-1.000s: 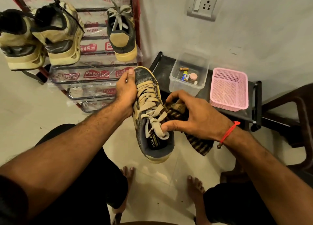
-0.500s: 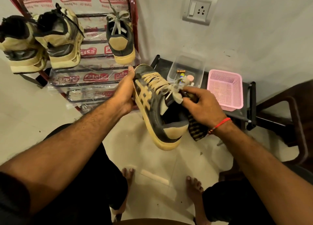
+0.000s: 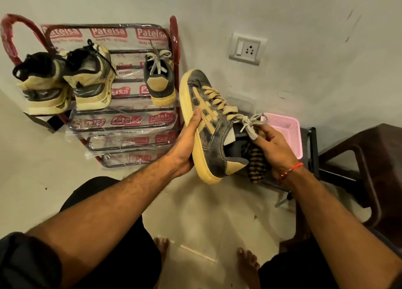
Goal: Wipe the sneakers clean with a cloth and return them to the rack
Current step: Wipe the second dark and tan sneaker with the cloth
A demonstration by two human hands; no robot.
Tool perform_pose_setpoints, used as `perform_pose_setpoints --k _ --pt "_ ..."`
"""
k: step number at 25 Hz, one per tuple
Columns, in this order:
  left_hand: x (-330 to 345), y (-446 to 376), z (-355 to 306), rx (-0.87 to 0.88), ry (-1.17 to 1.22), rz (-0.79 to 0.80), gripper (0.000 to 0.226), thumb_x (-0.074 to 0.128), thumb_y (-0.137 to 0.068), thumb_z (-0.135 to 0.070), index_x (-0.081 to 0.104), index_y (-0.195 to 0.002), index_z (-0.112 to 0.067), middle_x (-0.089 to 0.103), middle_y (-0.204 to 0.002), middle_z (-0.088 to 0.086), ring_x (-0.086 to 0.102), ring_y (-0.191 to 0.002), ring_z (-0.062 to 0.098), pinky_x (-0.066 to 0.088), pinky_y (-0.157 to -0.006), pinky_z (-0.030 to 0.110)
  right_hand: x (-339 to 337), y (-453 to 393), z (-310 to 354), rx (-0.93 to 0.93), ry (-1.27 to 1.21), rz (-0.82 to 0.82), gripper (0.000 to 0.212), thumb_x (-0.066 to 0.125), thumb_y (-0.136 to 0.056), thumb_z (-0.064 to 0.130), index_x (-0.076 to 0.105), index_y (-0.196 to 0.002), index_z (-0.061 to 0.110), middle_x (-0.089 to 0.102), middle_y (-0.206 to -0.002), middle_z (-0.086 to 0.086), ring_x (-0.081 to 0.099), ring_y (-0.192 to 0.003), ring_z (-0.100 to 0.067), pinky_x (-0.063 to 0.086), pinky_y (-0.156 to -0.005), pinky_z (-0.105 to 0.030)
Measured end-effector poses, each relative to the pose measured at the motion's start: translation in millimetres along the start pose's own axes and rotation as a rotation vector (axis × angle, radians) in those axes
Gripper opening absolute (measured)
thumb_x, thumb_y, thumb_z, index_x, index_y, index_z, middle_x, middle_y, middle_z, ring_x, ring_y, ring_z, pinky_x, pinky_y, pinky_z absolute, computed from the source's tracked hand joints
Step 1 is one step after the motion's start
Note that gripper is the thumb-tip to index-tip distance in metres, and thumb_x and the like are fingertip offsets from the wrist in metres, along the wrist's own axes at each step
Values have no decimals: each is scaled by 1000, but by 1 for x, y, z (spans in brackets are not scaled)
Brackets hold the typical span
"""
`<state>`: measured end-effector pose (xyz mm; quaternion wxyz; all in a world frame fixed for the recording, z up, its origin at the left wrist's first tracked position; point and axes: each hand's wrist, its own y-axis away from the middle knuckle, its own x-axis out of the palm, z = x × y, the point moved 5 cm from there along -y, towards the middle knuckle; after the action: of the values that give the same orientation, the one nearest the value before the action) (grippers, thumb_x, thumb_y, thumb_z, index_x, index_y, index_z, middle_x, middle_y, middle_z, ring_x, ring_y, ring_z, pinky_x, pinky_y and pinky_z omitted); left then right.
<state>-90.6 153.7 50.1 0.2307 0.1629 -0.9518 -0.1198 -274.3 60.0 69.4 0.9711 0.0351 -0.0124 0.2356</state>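
While tilted, the sneaker (image 3: 208,123) sits between both hands.

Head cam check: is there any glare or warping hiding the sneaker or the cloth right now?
Head view: warm, dim light, no glare on the sneaker; wide-angle warping bends the rack and walls at the edges; the striped cloth sits in shadow under the right hand, partly hidden.
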Motion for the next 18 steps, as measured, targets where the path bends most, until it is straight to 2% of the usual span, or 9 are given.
perform_pose_setpoints --k 3,5,6,8,9,11,14,15,18 --pt "-15 0 -12 108 -128 -180 85 62 -77 -74 44 -149 -34 71 -127 1 69 -115 23 50 -105 54 -25 2 34 -79 -252 -292 11 63 -94 13 67 -104 16 71 -88 -1 69 -78 -17 57 -61 -30" --pt "-19 0 -9 137 -234 -234 84 47 -78 -79 35 -153 -42 66 -132 -2 65 -117 20 49 -107 54 -8 9 57 -168 -279 -120 28 67 -91 12 58 -116 22 67 -104 -6 68 -88 -22 59 -67 -34" --pt "-17 0 -5 135 -287 -218 81 39 -82 -78 30 -155 -45 61 -139 -1 61 -121 20 46 -109 54 12 15 63 -194 -179 27 44 70 -87 11 51 -123 29 65 -115 -7 68 -96 -23 60 -73 -36" --pt "-9 1 0 132 -382 -189 68 32 -92 -74 27 -155 -49 54 -148 -2 55 -129 20 43 -111 52 56 30 56 -352 308 277 61 75 -84 13 39 -131 31 60 -128 -7 64 -114 -21 56 -92 -36" --pt "-7 1 0 143 -403 -193 62 31 -96 -71 28 -154 -50 54 -148 -3 54 -130 19 43 -111 51 72 36 45 -477 571 323 57 73 -86 16 42 -133 25 58 -131 -5 59 -120 -19 52 -99 -35" --pt "-3 0 -1 159 -408 -192 65 32 -93 -76 32 -152 -51 59 -142 -3 57 -125 18 47 -108 51 81 33 32 -707 902 218 40 67 -90 16 56 -129 15 56 -132 -6 51 -124 -22 43 -108 -38" --pt "5 2 1 154 -473 -164 77 33 -83 -86 33 -152 -51 64 -133 -2 63 -116 21 53 -100 52 50 5 35 -670 842 -51 32 64 -89 8 63 -121 9 59 -123 -9 54 -116 -21 45 -103 -41" --pt "5 1 -1 158 -462 -173 75 35 -84 -85 36 -150 -50 66 -129 -1 66 -112 21 55 -97 52 46 2 36 -639 814 -64 31 64 -89 8 63 -120 8 60 -120 -9 55 -113 -20 47 -101 -40" --pt "-13 -7 -17 174 -316 -251 62 38 -94 -75 48 -146 -42 71 -117 -1 69 -108 22 56 -96 52 72 25 21 -582 785 177 29 61 -91 9 63 -120 10 57 -114 -7 54 -106 -15 44 -98 -22"
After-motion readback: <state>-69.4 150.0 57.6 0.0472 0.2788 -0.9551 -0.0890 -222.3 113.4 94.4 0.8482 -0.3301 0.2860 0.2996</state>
